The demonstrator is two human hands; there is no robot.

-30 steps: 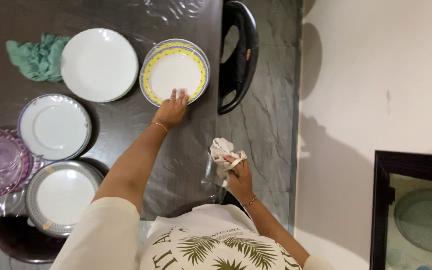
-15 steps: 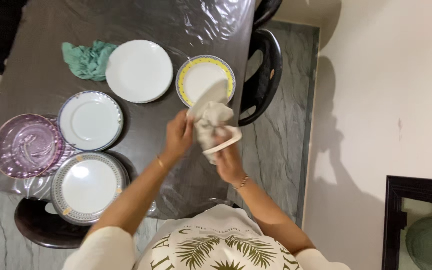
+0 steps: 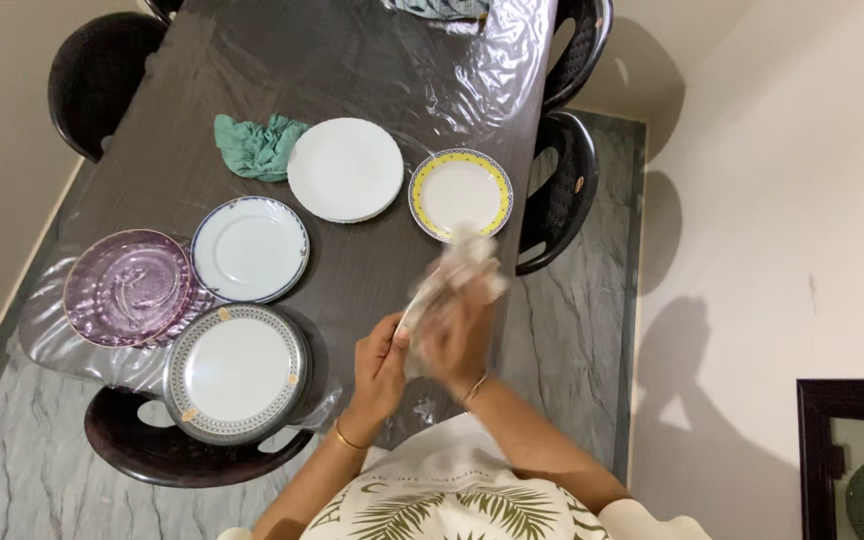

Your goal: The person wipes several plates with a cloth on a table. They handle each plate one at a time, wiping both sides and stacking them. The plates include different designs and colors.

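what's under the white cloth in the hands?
A plate held on edge by the left hand; only its pale rim shows. The right hand presses the white cloth over it, blurred. The plate's face and pattern are covered.

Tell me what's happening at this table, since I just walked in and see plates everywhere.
A person stands at the dark table holding a plate in the left hand while the right hand rubs it with a pale cloth; both are blurred by motion. On the table lie a yellow-rimmed plate, a plain white plate, a blue-rimmed plate, a purple glass plate and a grey-rimmed plate. A green cloth lies crumpled beside the white plate.
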